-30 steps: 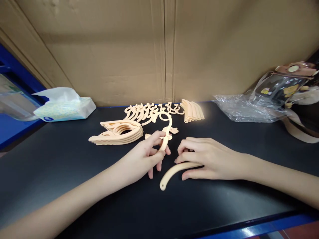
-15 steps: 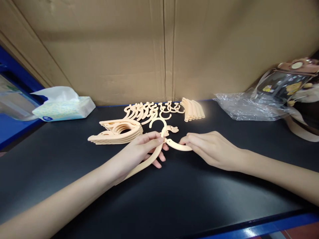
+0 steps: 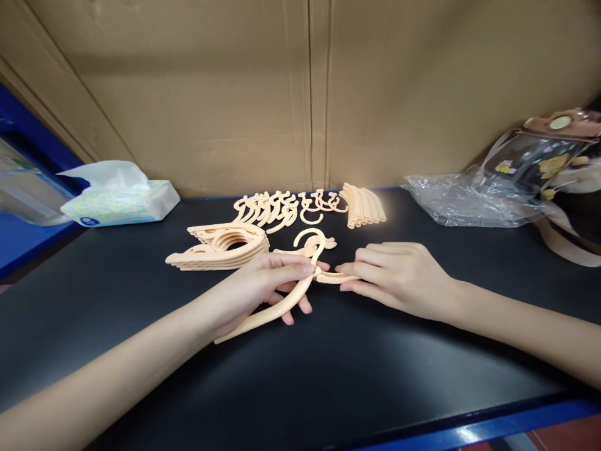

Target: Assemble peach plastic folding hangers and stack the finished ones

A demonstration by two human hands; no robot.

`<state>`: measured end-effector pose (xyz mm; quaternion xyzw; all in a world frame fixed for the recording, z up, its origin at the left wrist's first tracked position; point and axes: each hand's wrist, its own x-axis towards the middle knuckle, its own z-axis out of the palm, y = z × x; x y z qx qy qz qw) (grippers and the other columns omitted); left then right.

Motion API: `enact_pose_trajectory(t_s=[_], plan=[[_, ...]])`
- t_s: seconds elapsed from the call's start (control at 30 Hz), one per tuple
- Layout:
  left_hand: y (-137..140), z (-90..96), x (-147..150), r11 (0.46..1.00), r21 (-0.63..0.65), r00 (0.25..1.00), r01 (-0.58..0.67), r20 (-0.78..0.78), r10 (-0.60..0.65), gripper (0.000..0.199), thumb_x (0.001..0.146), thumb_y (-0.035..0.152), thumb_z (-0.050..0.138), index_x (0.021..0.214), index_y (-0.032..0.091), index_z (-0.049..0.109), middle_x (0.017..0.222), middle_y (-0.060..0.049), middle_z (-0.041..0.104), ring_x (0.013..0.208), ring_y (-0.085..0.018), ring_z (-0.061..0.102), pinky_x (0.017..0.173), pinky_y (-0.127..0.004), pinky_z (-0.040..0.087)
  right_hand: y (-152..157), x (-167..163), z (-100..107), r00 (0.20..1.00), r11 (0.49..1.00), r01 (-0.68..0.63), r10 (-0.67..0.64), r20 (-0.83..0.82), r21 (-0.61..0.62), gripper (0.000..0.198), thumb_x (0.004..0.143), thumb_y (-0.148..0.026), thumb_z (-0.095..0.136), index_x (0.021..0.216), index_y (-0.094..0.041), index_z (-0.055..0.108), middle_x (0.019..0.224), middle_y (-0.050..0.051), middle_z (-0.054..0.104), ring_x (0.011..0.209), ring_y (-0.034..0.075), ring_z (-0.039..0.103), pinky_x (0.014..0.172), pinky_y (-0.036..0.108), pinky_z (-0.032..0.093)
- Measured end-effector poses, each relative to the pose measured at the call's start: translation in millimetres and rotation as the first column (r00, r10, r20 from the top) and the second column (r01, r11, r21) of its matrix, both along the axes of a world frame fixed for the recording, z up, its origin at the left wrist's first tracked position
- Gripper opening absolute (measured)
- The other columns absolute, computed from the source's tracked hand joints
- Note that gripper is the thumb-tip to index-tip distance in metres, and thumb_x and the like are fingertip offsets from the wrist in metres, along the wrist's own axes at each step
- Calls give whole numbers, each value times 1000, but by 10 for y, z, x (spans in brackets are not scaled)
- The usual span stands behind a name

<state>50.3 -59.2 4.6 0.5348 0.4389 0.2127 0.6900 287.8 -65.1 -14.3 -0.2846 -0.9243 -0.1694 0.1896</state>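
Between thumb and fingers, my left hand (image 3: 270, 279) grips a cream plastic hanger piece (image 3: 277, 311), a curved arm slanting down to the left with a hook (image 3: 320, 237) rising from its upper end. My right hand (image 3: 399, 272) pinches a short curved hanger arm (image 3: 333, 277), whose near end meets the joint at my left thumb. Whether the two are locked together I cannot tell. Behind the hook lies a loose hanger part (image 3: 326, 243) on the black table. Left of it sits a stack of folded hangers (image 3: 220, 254).
Small hook parts (image 3: 267, 210) lie in a row at the back, beside a bundle of curved hanger arms (image 3: 364, 205). A tissue pack (image 3: 124, 203) stands back left. Clear plastic wrap (image 3: 460, 200) and a transparent bag (image 3: 530, 160) are at the right, with cardboard (image 3: 211, 94) behind.
The short arm in my right hand has turned over and lies flatter, its end closer against the joint. The held hook has tipped slightly right and lower.
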Motion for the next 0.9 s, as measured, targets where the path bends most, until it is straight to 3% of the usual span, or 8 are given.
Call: enact_pose_trajectory(t_s=[0.37, 0.9], plan=[[18, -43, -18, 1000, 26, 1000, 9, 23, -10, 19, 82, 29, 68, 98, 19, 72, 87, -5, 70, 73, -13, 67, 57, -19, 56, -5, -20, 12, 998, 996, -59, 58, 8, 64, 30, 97, -34, 43, 92, -18, 69, 65, -1, 60, 56, 11, 52, 52, 27, 35], [5, -41, 31, 993, 108, 999, 46, -34, -42, 22, 81, 28, 68, 98, 15, 70, 89, -4, 71, 75, -14, 67, 59, -21, 56, -34, 5, 7, 997, 986, -77, 74, -21, -146, 35, 99, -36, 39, 100, -20, 70, 65, -2, 60, 53, 8, 51, 49, 25, 28]])
